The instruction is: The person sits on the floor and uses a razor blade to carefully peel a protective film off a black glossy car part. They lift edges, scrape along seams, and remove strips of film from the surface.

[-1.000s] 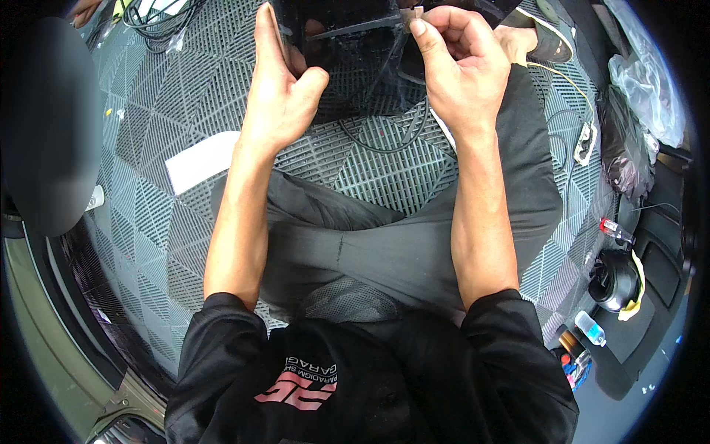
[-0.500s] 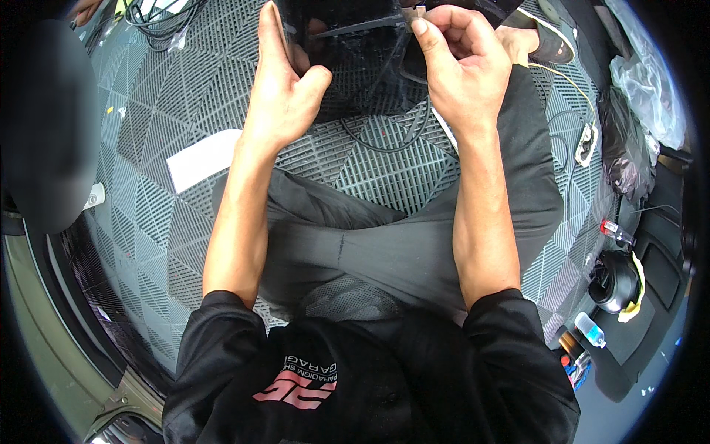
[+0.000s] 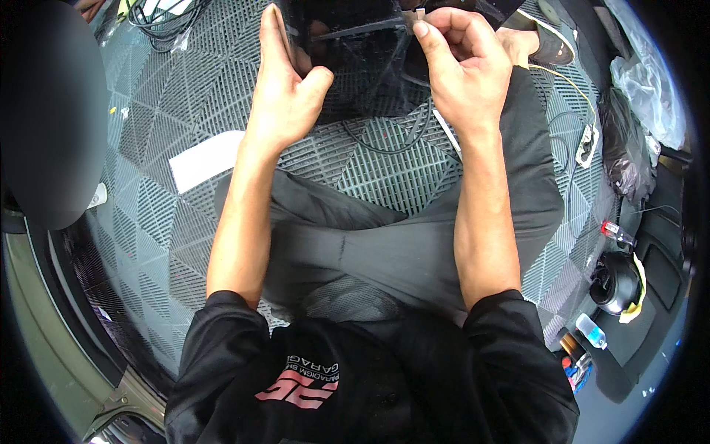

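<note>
A glossy black panel with a reflective face is held up at the far edge of the view, its top cut off. My left hand grips its left side, fingers along the edge and thumb bent in front. At the panel's right part, my right hand pinches a small, thin, light-brown piece between thumb and forefinger; its exact kind is unclear. Below the panel, a dark cable loops over the grey slatted floor tiles. My crossed legs lie beneath my forearms.
White paper lies left of my left forearm. Coiled black cables sit at far left. To the right are a power strip, plastic bags, a screwdriver and a small bottle. A dark, blurred shape fills the left.
Both hands keep their hold on the panel and the small piece, with barely any movement. The blurred shape at left has shifted slightly.
</note>
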Demonstrator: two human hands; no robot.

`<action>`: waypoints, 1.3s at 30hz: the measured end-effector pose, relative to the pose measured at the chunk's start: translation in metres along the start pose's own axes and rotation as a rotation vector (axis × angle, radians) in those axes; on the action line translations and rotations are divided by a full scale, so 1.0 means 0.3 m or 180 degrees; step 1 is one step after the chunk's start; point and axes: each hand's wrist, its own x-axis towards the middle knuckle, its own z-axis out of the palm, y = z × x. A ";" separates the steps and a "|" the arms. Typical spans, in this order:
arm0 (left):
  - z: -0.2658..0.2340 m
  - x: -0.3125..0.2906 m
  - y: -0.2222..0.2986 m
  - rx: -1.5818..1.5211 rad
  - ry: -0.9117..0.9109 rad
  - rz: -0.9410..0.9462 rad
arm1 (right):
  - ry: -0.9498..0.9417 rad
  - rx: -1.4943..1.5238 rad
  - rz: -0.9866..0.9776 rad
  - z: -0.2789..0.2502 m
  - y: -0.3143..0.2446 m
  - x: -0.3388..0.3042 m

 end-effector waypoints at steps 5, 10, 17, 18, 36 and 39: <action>0.016 0.010 0.002 -0.0073 0.0139 0.0268 | -0.0357 0.0119 0.0160 -0.029 0.034 -0.001; 0.007 0.003 0.015 -0.0304 -0.0058 -0.0223 | -0.0201 0.0697 0.0571 -0.057 0.018 -0.014; 0.050 0.031 0.040 -0.0069 0.0784 0.0249 | -0.0518 0.0498 0.0512 -0.123 -0.001 0.011; 0.058 0.034 0.051 0.0059 0.0916 0.0222 | -0.0534 0.0537 0.0487 -0.134 -0.004 0.009; 0.052 0.027 0.088 0.0410 0.0786 0.0168 | -0.0255 0.0960 0.1294 -0.250 0.009 -0.082; 0.048 0.012 0.094 0.0758 0.0735 0.0038 | -0.0018 0.1233 0.1509 -0.226 0.032 -0.123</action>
